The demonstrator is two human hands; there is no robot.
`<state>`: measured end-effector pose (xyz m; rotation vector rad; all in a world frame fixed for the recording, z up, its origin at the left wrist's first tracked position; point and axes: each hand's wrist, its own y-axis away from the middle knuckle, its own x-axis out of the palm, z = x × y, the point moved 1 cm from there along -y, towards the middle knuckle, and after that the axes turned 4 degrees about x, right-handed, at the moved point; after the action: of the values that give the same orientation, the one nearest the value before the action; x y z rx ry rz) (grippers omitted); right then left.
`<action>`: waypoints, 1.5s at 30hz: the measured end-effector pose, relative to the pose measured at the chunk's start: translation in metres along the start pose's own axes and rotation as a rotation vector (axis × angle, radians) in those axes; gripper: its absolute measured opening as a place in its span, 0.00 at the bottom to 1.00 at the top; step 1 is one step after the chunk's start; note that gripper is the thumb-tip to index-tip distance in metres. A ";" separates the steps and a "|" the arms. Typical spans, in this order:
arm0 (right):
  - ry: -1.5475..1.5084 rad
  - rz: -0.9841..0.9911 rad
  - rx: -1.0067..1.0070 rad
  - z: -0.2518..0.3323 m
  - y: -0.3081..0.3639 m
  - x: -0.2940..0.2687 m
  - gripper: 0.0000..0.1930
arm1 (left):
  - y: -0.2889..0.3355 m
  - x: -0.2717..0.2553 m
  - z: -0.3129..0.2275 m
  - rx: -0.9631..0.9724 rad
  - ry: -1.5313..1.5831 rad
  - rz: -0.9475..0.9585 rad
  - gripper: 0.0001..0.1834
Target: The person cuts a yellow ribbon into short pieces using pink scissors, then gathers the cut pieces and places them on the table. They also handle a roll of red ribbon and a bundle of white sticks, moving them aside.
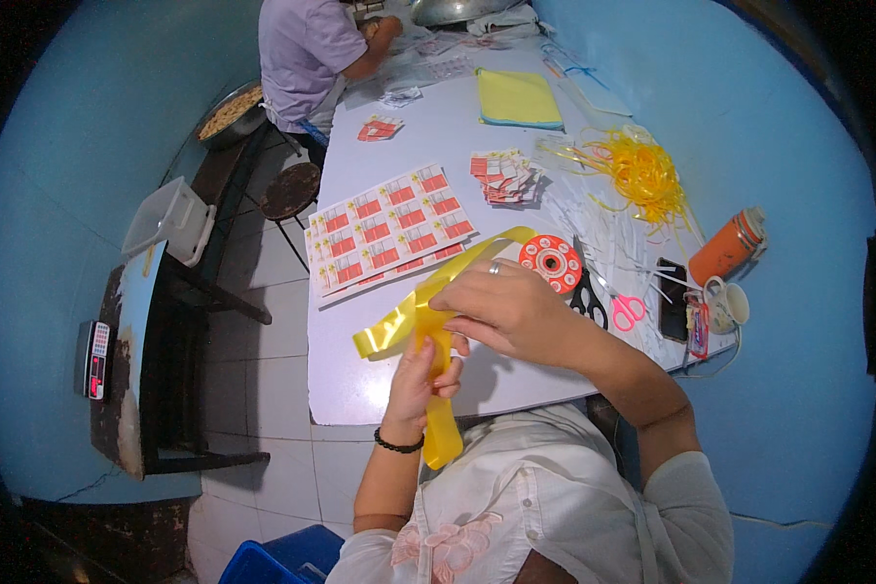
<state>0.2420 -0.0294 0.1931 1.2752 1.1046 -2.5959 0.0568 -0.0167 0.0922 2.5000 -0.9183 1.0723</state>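
A shiny yellow ribbon [442, 433] runs between my hands, over the table's near edge. My left hand [420, 387] is closed around it from below, and one end hangs past my fingers. My right hand [504, 304], with a ring, pinches the ribbon just above. Another stretch of it lies folded to the left and up toward a red round spool [552, 263] with a dark centre. Right beside that spool are black-handled scissors [590, 300] and pink-handled scissors [628, 311]. Beyond my hands lie printed red-and-white label sheets [387, 230].
Cut labels [506, 178] are piled behind the spool, near a heap of yellow ribbon strips [642, 175]. An orange bottle [727, 247], a mug [726, 305] and a phone [672, 302] stand or lie at right. Across the table sits another person [307, 58]. A stool [290, 191] is at left.
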 end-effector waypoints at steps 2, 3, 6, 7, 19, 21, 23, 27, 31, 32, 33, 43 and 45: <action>-0.005 0.041 0.051 0.005 -0.005 -0.002 0.13 | -0.001 0.006 0.005 -0.009 -0.002 0.053 0.21; -0.017 0.053 0.081 0.005 -0.008 -0.004 0.14 | -0.001 0.008 0.006 -0.019 -0.034 0.057 0.21; -0.094 0.097 0.154 0.006 -0.011 -0.009 0.15 | -0.001 0.012 0.006 -0.026 -0.085 0.086 0.22; -0.130 0.114 0.175 0.006 -0.012 -0.011 0.15 | -0.001 0.012 0.005 -0.028 -0.094 0.105 0.22; 0.285 -0.195 -0.267 0.031 0.005 -0.009 0.13 | 0.004 0.023 0.011 0.186 -0.103 -0.098 0.25; 0.312 -0.088 -0.332 0.038 0.015 0.003 0.11 | 0.004 0.025 0.009 0.108 0.048 -0.107 0.29; 0.273 0.012 -0.361 0.042 0.026 0.016 0.11 | -0.003 0.025 0.003 0.033 0.188 -0.053 0.28; 0.087 0.169 -0.390 0.043 0.047 0.034 0.12 | -0.027 0.009 -0.020 0.137 0.167 -0.068 0.26; -0.162 0.339 -0.296 0.052 0.060 0.043 0.11 | -0.039 -0.011 -0.032 0.153 0.293 -0.188 0.25; -0.219 0.395 -0.256 0.053 0.060 0.043 0.11 | -0.038 -0.013 -0.031 0.155 0.306 -0.137 0.26; -0.189 0.403 -0.230 0.052 0.059 0.041 0.10 | -0.037 -0.013 -0.030 0.151 0.339 -0.100 0.26; 0.118 -0.010 0.022 0.004 0.007 0.006 0.13 | -0.008 0.008 0.006 -0.063 -0.168 0.044 0.16; 0.043 0.045 0.063 0.005 0.005 0.002 0.13 | -0.006 0.009 0.004 -0.081 -0.271 0.051 0.18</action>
<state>0.2391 -0.0355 0.1908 1.3583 0.9964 -2.6021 0.0671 -0.0177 0.0959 2.6079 -1.0799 0.7042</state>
